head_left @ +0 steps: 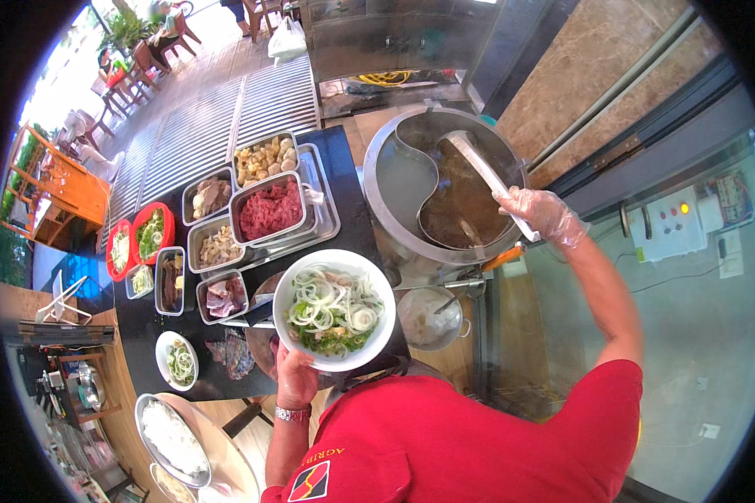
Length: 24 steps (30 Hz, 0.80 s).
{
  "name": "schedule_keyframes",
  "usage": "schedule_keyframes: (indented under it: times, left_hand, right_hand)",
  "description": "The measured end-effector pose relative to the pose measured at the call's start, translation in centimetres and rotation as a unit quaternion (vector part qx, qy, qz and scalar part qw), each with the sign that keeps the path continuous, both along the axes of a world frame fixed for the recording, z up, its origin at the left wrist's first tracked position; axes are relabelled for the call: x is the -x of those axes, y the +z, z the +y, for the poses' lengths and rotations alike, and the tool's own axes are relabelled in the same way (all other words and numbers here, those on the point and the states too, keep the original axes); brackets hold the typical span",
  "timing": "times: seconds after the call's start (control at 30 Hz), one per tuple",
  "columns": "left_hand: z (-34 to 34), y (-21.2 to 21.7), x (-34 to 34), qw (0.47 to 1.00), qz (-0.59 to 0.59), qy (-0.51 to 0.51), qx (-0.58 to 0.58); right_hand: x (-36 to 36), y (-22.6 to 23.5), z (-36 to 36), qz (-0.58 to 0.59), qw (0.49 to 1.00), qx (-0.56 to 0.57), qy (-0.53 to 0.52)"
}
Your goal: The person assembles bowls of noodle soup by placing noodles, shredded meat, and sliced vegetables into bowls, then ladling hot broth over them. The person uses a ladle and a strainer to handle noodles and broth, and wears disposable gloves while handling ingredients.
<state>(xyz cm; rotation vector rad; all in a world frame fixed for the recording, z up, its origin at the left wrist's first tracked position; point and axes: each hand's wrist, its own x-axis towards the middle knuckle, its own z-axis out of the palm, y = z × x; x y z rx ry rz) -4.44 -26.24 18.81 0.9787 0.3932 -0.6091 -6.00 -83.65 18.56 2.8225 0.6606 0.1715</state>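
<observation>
My left hand (298, 379), bare with a watch at the wrist, grips the lower rim of a white bowl (379, 339). In the bowl lie sliced onion rings (319, 302) and chopped green onion (331, 339). My right hand (545, 216), in a clear plastic glove, is closed round the handle of a long metal ladle (480, 163). The ladle slants over a big round pot (376, 197) at the right. A curved wall splits this pot into pale broth (404, 172) and brown broth (445, 194). Whether the ladle touches the broth I cannot tell.
Metal trays of raw red meat (268, 210) and other cuts cover the dark counter (134, 323). Red plates of greens (151, 235) and a smaller filled bowl (180, 360) stand left. An orange wooden handle (503, 258) juts from the pot beside a small pot (428, 323).
</observation>
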Motion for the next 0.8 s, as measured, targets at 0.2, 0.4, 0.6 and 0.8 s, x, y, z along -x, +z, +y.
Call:
schedule_keyframes:
  times: [0.2, 0.4, 0.6, 0.8]
  left_hand:
    - [-1.1, -0.5, -0.5, 1.0, -0.004, -0.011, 0.003]
    - [-1.6, -0.6, -1.7, 1.0, 0.004, -0.027, 0.005]
    - [-3.2, 0.4, -3.0, 1.0, 0.024, -0.002, 0.004]
    - [-3.3, 0.1, -3.9, 1.0, 0.018, -0.014, 0.004]
  right_hand:
    - [-0.8, 2.5, -0.1, -0.026, 0.999, 0.024, -0.003]
    - [-2.6, -1.8, 1.4, -0.039, 0.998, -0.034, -0.024]
    - [-1.2, -0.9, -0.5, 0.031, 0.962, -0.272, -0.013]
    - [-1.1, 2.5, -1.2, 0.042, 0.939, -0.327, -0.098]
